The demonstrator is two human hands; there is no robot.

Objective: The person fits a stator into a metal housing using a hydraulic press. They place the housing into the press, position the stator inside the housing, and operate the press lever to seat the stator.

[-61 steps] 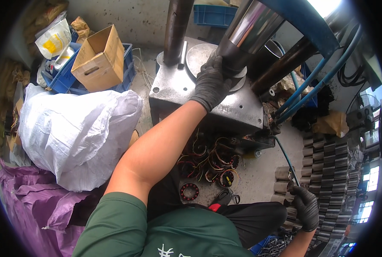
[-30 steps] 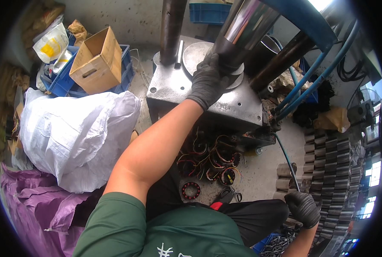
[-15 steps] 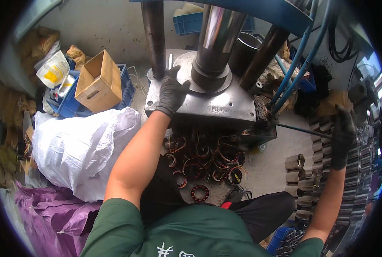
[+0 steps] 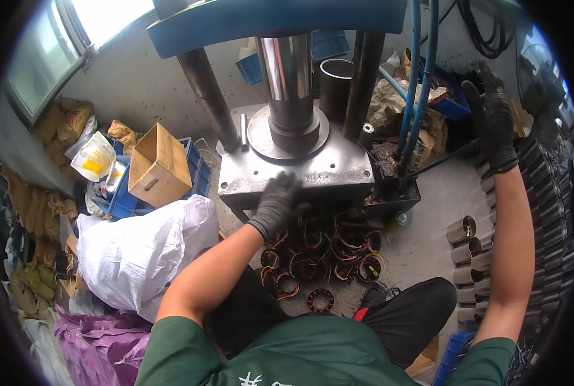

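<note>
My left hand, in a dark grey glove, is over the front edge of the hydraulic press's steel table. Its fingers point forward, somewhat blurred, and no object shows in them. The bright press ram comes down onto a round plate on that table. Raised at the right, my gloved right hand is open, fingers stretched upward. A dark lever rod runs from the press toward its palm; whether they touch I cannot tell. Several wound stator rings with coloured wires lie below the table.
Rows of metal cylinders fill the right side. On the left are a cardboard box in a blue crate, a white sack and a purple sack. Blue hoses hang beside the press.
My left hand has come off the table top by the post, back toward me to the front edge. My right hand has risen at the lever's end. The view has shifted too.
</note>
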